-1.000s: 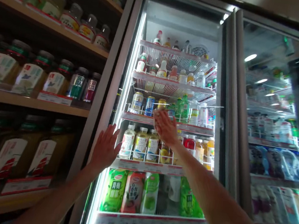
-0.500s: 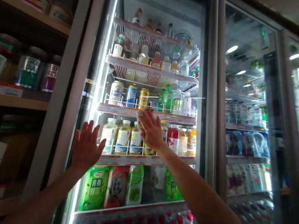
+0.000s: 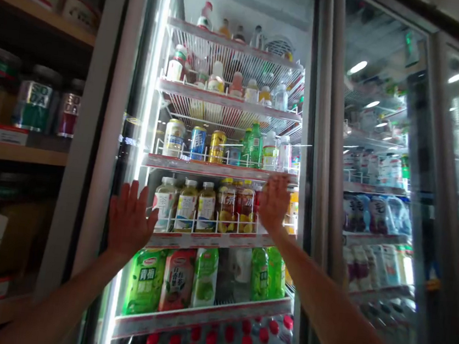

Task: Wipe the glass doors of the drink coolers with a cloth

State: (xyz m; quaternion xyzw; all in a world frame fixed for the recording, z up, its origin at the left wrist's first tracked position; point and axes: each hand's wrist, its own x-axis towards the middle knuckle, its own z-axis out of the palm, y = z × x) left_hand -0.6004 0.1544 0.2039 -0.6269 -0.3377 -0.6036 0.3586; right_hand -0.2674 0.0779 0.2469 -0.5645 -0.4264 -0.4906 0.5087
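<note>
two bare hands are raised in front of the glass door (image 3: 249, 0) of a lit cooler, both opened out. the left hand (image 3: 129, 221) is held released at the door's left edge, its fingers pointed upward and its thumb spread. the right hand (image 3: 274, 202) is held flat before the door's right part, with its fingers extended; whether anything is covered by its palm cannot be told, nor can contact with the glass be confirmed for either hand. behind the door, between the hands, pale-capped bottles (image 3: 186, 208) and yellow-capped bottles (image 3: 226, 207) are shelved, with cans (image 3: 217, 147) set above them. lower behind the door, a red pack (image 3: 178, 280) is seen, and red-capped bottles (image 3: 210, 342) are kept beneath. left of the door, bottles are stored on wooden shelves (image 3: 16, 153); right of it, another cooler (image 3: 371, 240) is seen.
</note>
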